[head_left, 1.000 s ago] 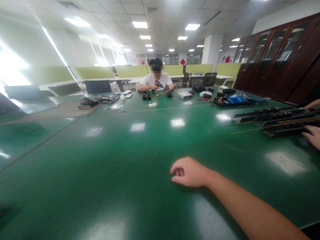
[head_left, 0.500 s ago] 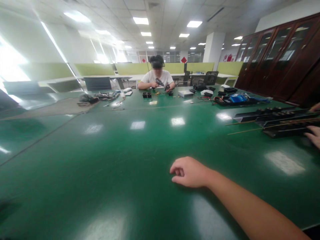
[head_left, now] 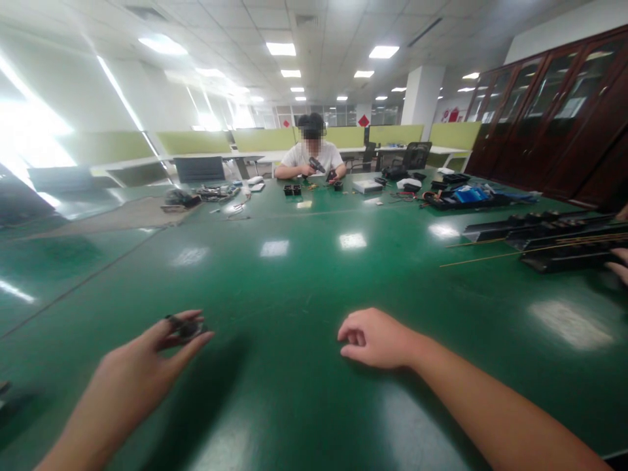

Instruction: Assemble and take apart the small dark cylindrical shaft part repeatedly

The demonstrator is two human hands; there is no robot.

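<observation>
New at lower left since half a second ago: the left grip (head_left: 132,369), out of sight in both earlier frames. Clamped now on a small dark object (head_left: 190,329), pinched between thumb and fingers, too blurred to name. Held with that object above the near left part of the green counter (head_left: 294,281), with a long shadow just to the right. Well apart from it, in the same pose as earlier: the right grip (head_left: 375,339), down at the counter, fingers loosely curled, thumb a little apart from the fingertips. Unchanged across the far side: a co-worker (head_left: 294,157) in a white top, with a drill-like tool (head_left: 316,165) in hand, behind two small black boxes (head_left: 292,190). Different at the right: a thin yellow rod (head_left: 481,259), reaching farther left past the black rails (head_left: 549,261) than before. Beside those rails, cut off by the edge of view: another person's hand (head_left: 621,271), showing a little less than earlier. Partly visible at the far left edge: a dark thing (head_left: 4,387), too cropped to make out.
</observation>
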